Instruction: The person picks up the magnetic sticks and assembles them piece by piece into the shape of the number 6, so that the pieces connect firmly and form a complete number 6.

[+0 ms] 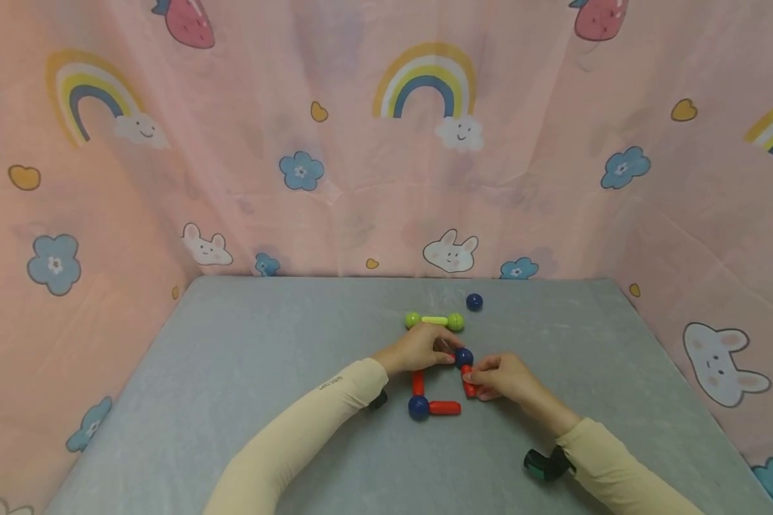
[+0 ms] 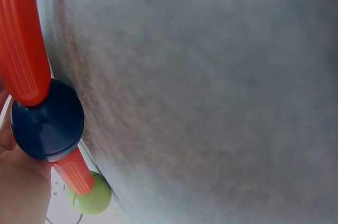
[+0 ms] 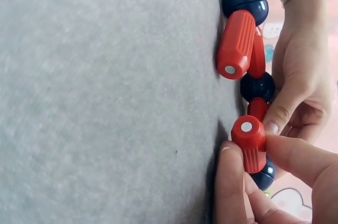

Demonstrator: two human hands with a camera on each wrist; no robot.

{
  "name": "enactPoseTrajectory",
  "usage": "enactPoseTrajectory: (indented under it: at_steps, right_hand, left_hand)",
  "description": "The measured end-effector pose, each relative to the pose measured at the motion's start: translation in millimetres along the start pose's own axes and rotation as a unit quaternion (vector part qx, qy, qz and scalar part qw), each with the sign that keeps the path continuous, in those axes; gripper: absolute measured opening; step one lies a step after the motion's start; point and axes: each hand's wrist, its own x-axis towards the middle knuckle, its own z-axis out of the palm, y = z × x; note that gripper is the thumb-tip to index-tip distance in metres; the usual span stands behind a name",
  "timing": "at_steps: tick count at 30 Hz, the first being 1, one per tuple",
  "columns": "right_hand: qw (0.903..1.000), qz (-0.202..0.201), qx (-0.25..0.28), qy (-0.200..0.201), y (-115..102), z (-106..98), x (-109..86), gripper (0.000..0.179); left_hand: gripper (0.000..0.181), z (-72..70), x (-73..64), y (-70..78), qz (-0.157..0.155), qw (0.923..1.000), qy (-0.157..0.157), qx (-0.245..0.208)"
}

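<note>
Blue balls and red magnetic rods form a partly open square on the table. My left hand [image 1: 421, 348] pinches the far red rod [image 3: 257, 109], beside the far-right blue ball [image 1: 464, 357]. With thumb and fingers my right hand [image 1: 505, 377] pinches another red rod [image 1: 469, 388], one end at that ball and the other, with a silvery disc, facing the right wrist camera. At the near left, a blue ball [image 1: 419, 407] joins a left-side red rod [image 1: 418, 383] and a near red rod [image 1: 445, 408]. A further blue ball [image 3: 257, 86] is hidden behind my left hand in the head view.
Beyond my left hand lies a yellow-green rod [image 1: 434, 321] with a green ball at each end. A loose blue ball [image 1: 474, 302] sits near the back of the grey table [image 1: 264, 336]. A patterned pink curtain [image 1: 361, 214] surrounds the back and sides.
</note>
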Motion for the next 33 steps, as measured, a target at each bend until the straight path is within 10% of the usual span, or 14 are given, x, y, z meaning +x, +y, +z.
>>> enactPoseTrajectory:
  at_steps: [33]
  right_hand:
    - [0.9999, -0.008, -0.010, -0.008, 3.8, -1.3, 1.9, 0.028]
  left_hand:
    - [0.029, 0.0, -0.7, 1.0, 0.005, 0.9999, -0.002, 0.015]
